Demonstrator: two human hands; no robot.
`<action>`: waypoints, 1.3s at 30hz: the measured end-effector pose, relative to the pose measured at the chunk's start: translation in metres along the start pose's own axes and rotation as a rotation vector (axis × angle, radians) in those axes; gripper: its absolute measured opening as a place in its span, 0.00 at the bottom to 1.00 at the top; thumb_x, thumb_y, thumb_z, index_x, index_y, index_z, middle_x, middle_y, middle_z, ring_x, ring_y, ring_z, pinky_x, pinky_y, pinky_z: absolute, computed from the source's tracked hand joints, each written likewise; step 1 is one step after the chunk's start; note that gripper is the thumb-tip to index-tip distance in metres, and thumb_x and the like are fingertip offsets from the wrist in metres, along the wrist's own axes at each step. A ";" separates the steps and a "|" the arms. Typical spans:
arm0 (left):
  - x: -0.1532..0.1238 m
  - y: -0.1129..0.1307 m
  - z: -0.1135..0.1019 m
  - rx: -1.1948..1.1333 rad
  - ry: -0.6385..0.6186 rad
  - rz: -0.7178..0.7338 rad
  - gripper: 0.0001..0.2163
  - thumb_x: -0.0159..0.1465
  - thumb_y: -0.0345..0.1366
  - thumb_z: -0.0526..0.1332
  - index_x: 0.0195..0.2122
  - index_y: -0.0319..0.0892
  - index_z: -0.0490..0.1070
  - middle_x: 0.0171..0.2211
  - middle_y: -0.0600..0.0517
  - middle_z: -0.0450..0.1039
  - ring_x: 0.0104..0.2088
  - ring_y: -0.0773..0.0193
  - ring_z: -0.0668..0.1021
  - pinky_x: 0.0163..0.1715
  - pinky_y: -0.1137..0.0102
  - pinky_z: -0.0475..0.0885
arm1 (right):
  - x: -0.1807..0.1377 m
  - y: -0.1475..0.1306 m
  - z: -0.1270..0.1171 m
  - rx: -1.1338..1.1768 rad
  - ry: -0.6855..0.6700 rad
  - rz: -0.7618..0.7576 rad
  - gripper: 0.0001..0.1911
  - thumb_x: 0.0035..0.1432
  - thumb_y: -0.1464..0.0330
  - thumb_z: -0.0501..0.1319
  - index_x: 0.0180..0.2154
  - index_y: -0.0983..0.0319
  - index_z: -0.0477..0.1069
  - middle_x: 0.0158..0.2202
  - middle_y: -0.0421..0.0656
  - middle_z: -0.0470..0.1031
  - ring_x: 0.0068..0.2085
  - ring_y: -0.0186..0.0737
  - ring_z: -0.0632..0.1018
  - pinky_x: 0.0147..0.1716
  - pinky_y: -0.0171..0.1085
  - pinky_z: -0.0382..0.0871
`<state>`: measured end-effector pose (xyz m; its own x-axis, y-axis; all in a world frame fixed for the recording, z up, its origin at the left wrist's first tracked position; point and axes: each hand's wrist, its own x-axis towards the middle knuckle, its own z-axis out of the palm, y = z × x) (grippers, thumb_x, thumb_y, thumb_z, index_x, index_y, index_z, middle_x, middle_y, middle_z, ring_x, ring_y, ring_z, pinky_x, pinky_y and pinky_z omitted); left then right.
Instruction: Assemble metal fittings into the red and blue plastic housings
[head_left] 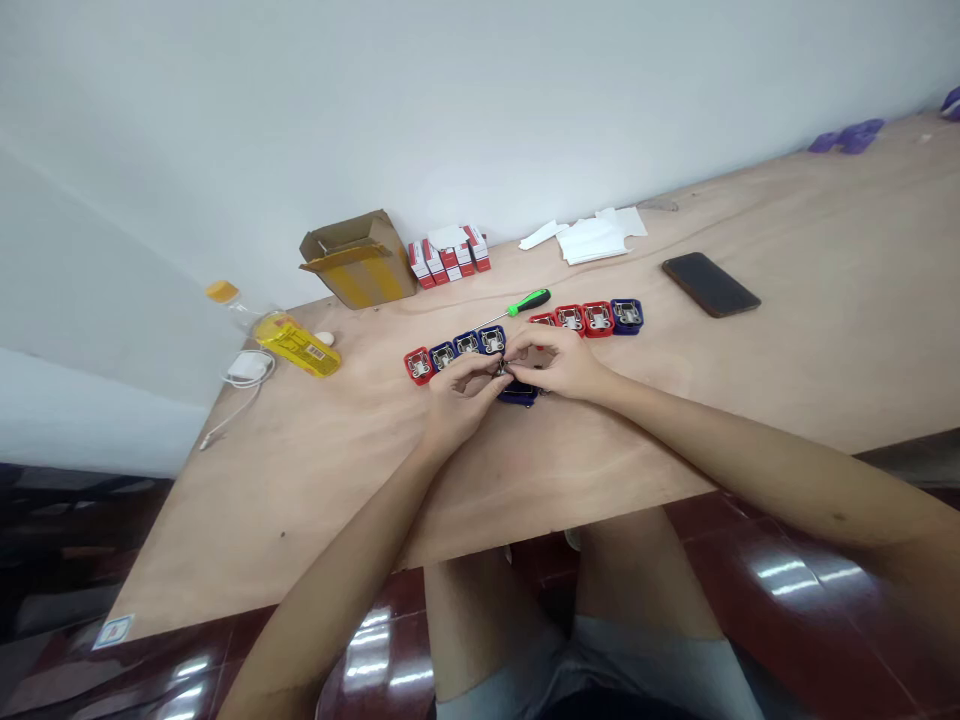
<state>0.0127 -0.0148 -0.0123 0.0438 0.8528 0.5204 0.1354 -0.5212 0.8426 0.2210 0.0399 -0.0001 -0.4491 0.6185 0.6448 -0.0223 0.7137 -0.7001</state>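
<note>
My left hand [460, 395] and my right hand [559, 362] meet above the plywood table [300, 480], and their fingertips pinch a small metal part [500, 369]. Partly hidden beneath them lies a dark blue plastic piece [517, 395]. Beyond my left hand runs a row of blue and red metal-fitted plastic pieces [454, 350]. A similar row [589, 318] sits past my right hand. A green-handled screwdriver [529, 302] lies just behind the hands, its shaft pointing toward the left row.
Along the wall stand an open cardboard box [358, 260] and several red-and-white small boxes [448, 257]. White papers [592, 236], a dark smartphone [710, 284], a yellow bottle [277, 335] and a white charger with cable [247, 368] lie on the table. Purple items [847, 136] sit far right.
</note>
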 end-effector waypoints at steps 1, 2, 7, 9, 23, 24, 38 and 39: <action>0.000 0.000 0.000 -0.008 -0.001 -0.004 0.13 0.61 0.38 0.78 0.46 0.44 0.86 0.41 0.47 0.83 0.42 0.62 0.83 0.47 0.65 0.82 | 0.000 0.000 0.000 -0.002 -0.001 -0.001 0.03 0.65 0.69 0.68 0.41 0.60 0.80 0.40 0.45 0.83 0.41 0.42 0.82 0.45 0.43 0.80; 0.000 0.000 0.000 -0.016 -0.001 -0.007 0.13 0.61 0.37 0.78 0.46 0.44 0.86 0.41 0.47 0.83 0.42 0.62 0.83 0.47 0.65 0.82 | 0.000 -0.001 0.000 -0.004 -0.002 -0.002 0.03 0.65 0.69 0.68 0.41 0.60 0.80 0.40 0.45 0.82 0.41 0.42 0.81 0.45 0.43 0.80; 0.001 0.003 0.002 -0.062 0.008 -0.053 0.13 0.61 0.38 0.78 0.46 0.43 0.86 0.42 0.47 0.83 0.42 0.62 0.84 0.48 0.65 0.83 | 0.000 -0.001 0.001 -0.031 0.006 -0.016 0.03 0.66 0.69 0.67 0.42 0.60 0.80 0.40 0.45 0.82 0.40 0.42 0.81 0.43 0.43 0.80; 0.001 0.004 0.003 -0.076 0.015 -0.072 0.13 0.60 0.38 0.78 0.46 0.43 0.86 0.42 0.47 0.83 0.42 0.62 0.84 0.49 0.65 0.84 | -0.001 0.001 0.002 -0.039 0.010 0.001 0.04 0.66 0.69 0.67 0.42 0.61 0.80 0.40 0.45 0.82 0.40 0.41 0.81 0.43 0.42 0.80; 0.000 0.008 0.004 -0.091 0.029 -0.122 0.14 0.59 0.38 0.79 0.45 0.42 0.85 0.43 0.47 0.83 0.43 0.61 0.85 0.51 0.63 0.84 | -0.003 -0.004 0.004 0.072 0.012 0.154 0.06 0.66 0.66 0.68 0.43 0.61 0.79 0.41 0.46 0.83 0.42 0.43 0.83 0.45 0.43 0.81; 0.000 0.009 0.004 -0.091 0.027 -0.127 0.14 0.59 0.38 0.79 0.45 0.42 0.85 0.43 0.46 0.84 0.43 0.61 0.85 0.51 0.63 0.84 | -0.003 -0.004 0.004 0.077 0.017 0.147 0.06 0.66 0.66 0.68 0.43 0.61 0.78 0.41 0.45 0.82 0.42 0.43 0.83 0.45 0.43 0.81; -0.001 0.007 0.002 -0.051 -0.011 -0.076 0.13 0.62 0.37 0.77 0.47 0.43 0.84 0.43 0.47 0.83 0.43 0.61 0.85 0.51 0.63 0.84 | -0.005 0.000 0.006 0.098 0.009 0.171 0.09 0.65 0.66 0.68 0.47 0.61 0.80 0.42 0.46 0.84 0.43 0.44 0.84 0.48 0.45 0.83; 0.000 0.007 0.002 -0.047 -0.015 -0.068 0.13 0.62 0.37 0.77 0.47 0.43 0.84 0.43 0.47 0.83 0.43 0.62 0.84 0.51 0.63 0.84 | -0.005 0.001 0.005 0.100 0.002 0.187 0.09 0.65 0.66 0.68 0.46 0.61 0.80 0.42 0.46 0.84 0.42 0.44 0.84 0.47 0.45 0.83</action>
<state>0.0151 -0.0185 -0.0072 0.0512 0.8865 0.4599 0.0924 -0.4627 0.8817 0.2183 0.0357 -0.0051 -0.4518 0.7379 0.5014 -0.0271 0.5504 -0.8344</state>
